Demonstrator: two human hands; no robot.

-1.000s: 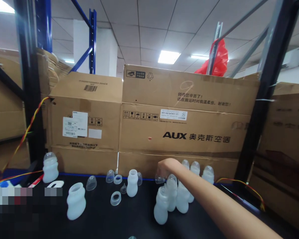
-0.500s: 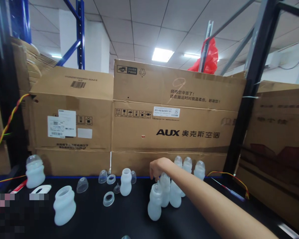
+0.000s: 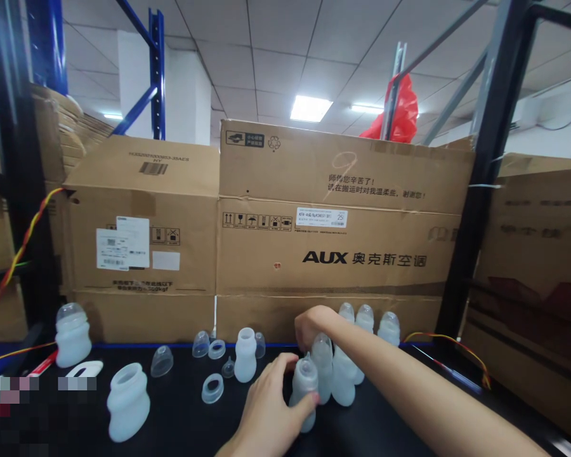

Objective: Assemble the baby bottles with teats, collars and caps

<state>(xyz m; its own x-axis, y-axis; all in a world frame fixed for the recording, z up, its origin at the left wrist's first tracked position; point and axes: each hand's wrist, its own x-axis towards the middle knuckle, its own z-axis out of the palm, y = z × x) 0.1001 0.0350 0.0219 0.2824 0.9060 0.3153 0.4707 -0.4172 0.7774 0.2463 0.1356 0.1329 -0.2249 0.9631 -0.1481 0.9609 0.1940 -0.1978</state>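
My left hand (image 3: 275, 400) is wrapped round an upright milky baby bottle (image 3: 306, 376) with a teat on top, the thumb across its front. Behind it, my right hand (image 3: 309, 325) is bent downward with its fingers curled; their tips are hidden, so I cannot make out what they hold. Right beside that hand stands a capped baby bottle (image 3: 322, 362). My right forearm crosses in front of several more bottles, partly covering a bottle (image 3: 343, 384). Left of my hands is an open bottle (image 3: 245, 357) with no ring or teat.
Loose collar rings (image 3: 212, 388), a teat (image 3: 228, 367) and clear domed caps (image 3: 162, 361) lie on the black table. Further left are a wide open bottle (image 3: 129, 406) and a capped bottle (image 3: 72, 339). A cardboard box wall (image 3: 266, 279) closes the back; a dark post (image 3: 461, 254) stands right.
My left hand has come in from below and taken hold of the front bottle. My right hand stays bent behind the bottles, little changed. The view has shifted slightly.
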